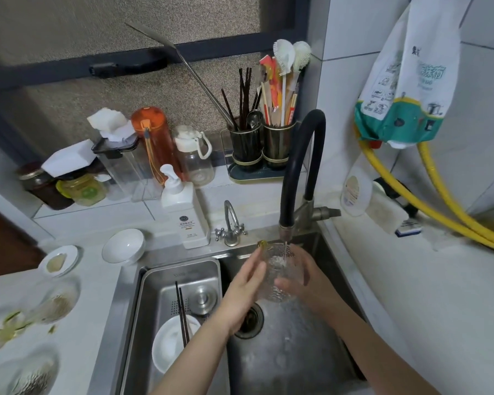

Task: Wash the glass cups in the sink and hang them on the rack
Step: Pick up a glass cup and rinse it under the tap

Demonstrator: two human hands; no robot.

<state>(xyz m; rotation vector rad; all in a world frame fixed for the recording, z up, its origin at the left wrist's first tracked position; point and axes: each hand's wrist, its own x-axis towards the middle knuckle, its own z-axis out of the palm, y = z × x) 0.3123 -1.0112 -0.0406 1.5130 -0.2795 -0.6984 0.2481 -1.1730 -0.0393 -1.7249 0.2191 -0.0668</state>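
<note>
Between both hands I hold a clear textured glass cup (277, 273) with a yellowish handle, above the steel sink (297, 352). Water streams from the black faucet (300, 166) into the cup's mouth. My left hand (244, 289) presses the cup's left side with fingers fairly straight. My right hand (305, 283) wraps the right side and bottom. More glass cups (32, 315) lie blurred on the counter at the far left. No rack shows in this view.
A steel drain basket (180, 309) in the sink's left half holds a white bowl, chopsticks and a metal lid. A soap pump bottle (184, 212), a small tap (230, 223), a white bowl (124, 246) and a small dish (58, 260) stand behind. Utensil holders (261, 143) sit by the window.
</note>
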